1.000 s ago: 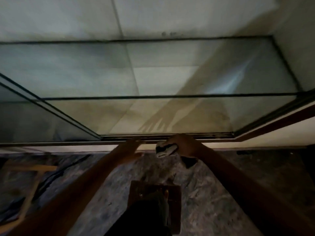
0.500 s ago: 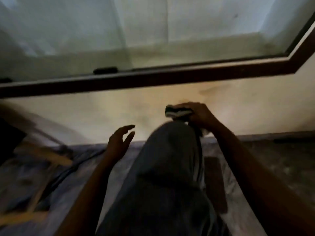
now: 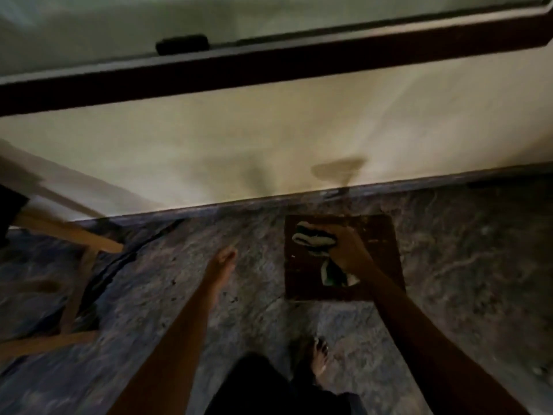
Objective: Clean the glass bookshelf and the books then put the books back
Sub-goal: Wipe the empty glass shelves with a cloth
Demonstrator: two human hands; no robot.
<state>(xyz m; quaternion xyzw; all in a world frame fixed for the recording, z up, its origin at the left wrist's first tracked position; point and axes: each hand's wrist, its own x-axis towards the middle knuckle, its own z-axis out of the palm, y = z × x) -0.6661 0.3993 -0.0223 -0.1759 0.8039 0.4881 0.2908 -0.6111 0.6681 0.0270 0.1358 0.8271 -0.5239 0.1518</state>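
Observation:
My right hand [image 3: 347, 250] grips a bunched white and dark cloth [image 3: 311, 239], held low over a dark brown square board [image 3: 377, 235] lying on the floor. My left hand [image 3: 221, 265] hangs empty over the stone floor, fingers straight and together. The dark wooden bottom frame of the glass bookshelf [image 3: 269, 67] runs across the top of the view, with a small black handle [image 3: 182, 43] on its glass. No books are in view.
A cream wall [image 3: 269, 139] drops from the frame to the marbled grey floor [image 3: 463, 265]. Light wooden chair legs [image 3: 74, 235] stand at the left. My bare foot [image 3: 320, 357] stands near the bottom centre.
The view has tilted down from the glass shelves to the floor. Both hands have lowered from the shelf's front edge; the raised knee is gone from view, and the right hand keeps the cloth.

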